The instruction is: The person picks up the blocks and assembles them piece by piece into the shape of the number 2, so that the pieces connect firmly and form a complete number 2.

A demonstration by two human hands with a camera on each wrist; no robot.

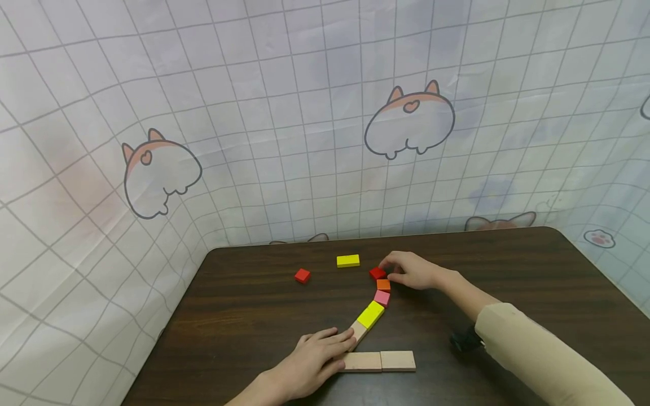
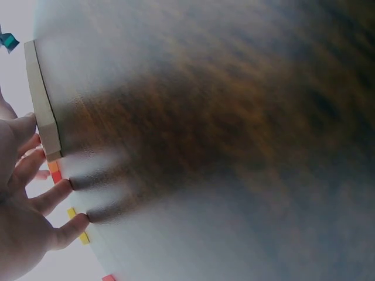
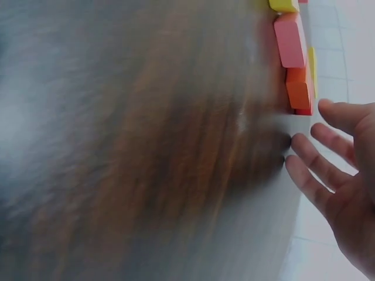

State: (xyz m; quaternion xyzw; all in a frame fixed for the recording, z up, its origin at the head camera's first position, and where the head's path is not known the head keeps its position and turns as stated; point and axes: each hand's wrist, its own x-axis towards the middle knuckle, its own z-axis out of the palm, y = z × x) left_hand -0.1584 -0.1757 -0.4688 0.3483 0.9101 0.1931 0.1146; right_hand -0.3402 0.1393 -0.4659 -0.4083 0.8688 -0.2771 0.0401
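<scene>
A curved row runs up the table in the head view: a plain wooden block (image 1: 359,332), a yellow block (image 1: 370,314), a pink block (image 1: 382,298), an orange block (image 1: 383,285) and a red block (image 1: 377,273) at the far end. My right hand (image 1: 413,270) is beside that red block, index fingertip at its edge, thumb apart from the forefinger. Two wooden blocks (image 1: 398,361) lie end to end across the near side. My left hand (image 1: 317,361) rests with fingers extended over the corner where these meet the row, hiding part of it.
A loose red block (image 1: 302,276) and a loose yellow block (image 1: 347,261) lie farther back, left of the row. The dark wooden table (image 1: 228,316) ends at a patterned cloth backdrop (image 1: 304,141). A black wrist device (image 1: 466,340) sits by the right sleeve.
</scene>
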